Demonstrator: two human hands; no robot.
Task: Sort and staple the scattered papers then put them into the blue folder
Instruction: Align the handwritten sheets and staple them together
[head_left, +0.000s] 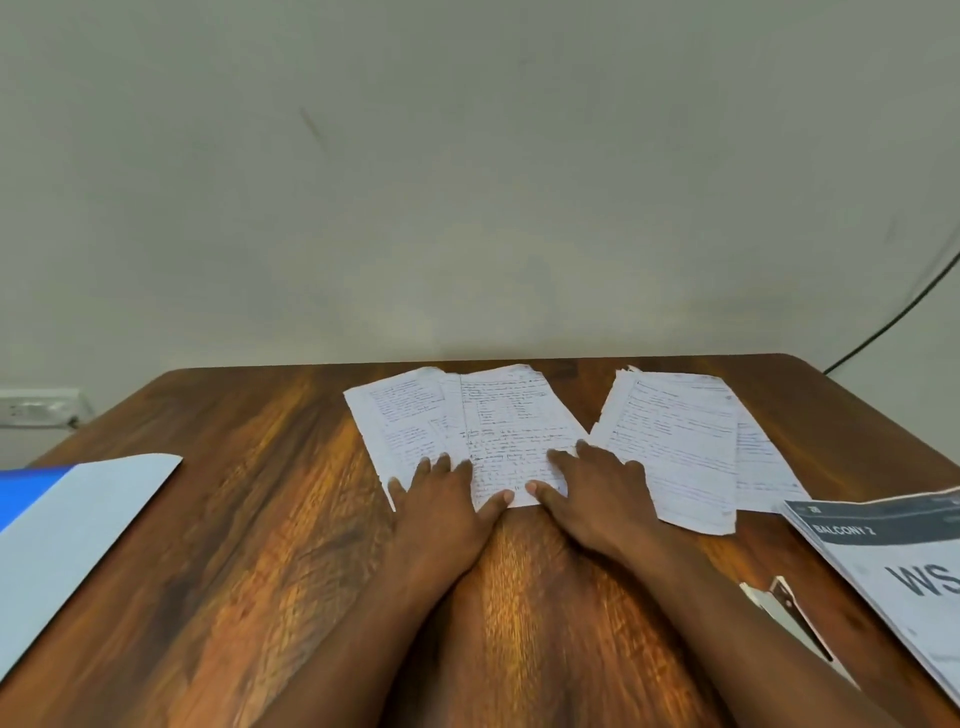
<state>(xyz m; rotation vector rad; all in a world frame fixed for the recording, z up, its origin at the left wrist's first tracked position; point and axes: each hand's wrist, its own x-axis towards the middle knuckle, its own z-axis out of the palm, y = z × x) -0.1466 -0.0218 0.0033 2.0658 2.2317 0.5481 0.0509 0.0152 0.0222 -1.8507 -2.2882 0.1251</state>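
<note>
Handwritten white sheets (498, 415) overlap in a loose pile at the middle of the wooden table (249, 519). My left hand (441, 509) lies flat on the near left part of this pile, fingers spread. My right hand (597, 493) presses flat on its near right corner. A second pile of handwritten papers (680, 441) lies just to the right, apart from both hands. The blue folder (31, 488) sits at the left edge, mostly covered by a pale sheet (78, 535). A stapler (789, 608) lies near my right forearm.
Printed sheets (904, 566) with large dark lettering hang over the table's right edge. A wall stands right behind the table, with a socket strip (36, 410) at the left and a black cable (904, 306) at the right.
</note>
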